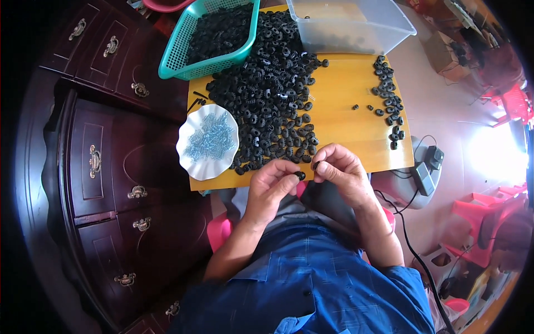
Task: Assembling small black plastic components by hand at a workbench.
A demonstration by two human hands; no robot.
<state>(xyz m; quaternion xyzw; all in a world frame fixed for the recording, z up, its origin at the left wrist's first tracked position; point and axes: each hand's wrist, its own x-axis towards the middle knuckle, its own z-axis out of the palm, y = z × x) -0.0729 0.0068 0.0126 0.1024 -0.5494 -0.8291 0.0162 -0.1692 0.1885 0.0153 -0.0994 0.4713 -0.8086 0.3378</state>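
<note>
My left hand (272, 181) pinches a small black plastic piece (300, 175) between thumb and fingers at the near edge of the yellow wooden board (345, 100). My right hand (340, 171) is closed close beside it, its fingertips holding a tiny dark part (315, 165) against that piece. A large heap of the same black pieces (267, 94) lies just beyond both hands. A white scalloped plate (192, 161) with small pale-blue springs (210, 136) sits to the left of my left hand.
A teal mesh basket (173, 58) full of black pieces stands at the far left, a clear plastic tub (356, 25) at the far middle. A smaller row of black pieces (389, 100) lies along the board's right side. Dark wooden drawers (100, 167) stand left; cables and a power adapter (425, 170) right.
</note>
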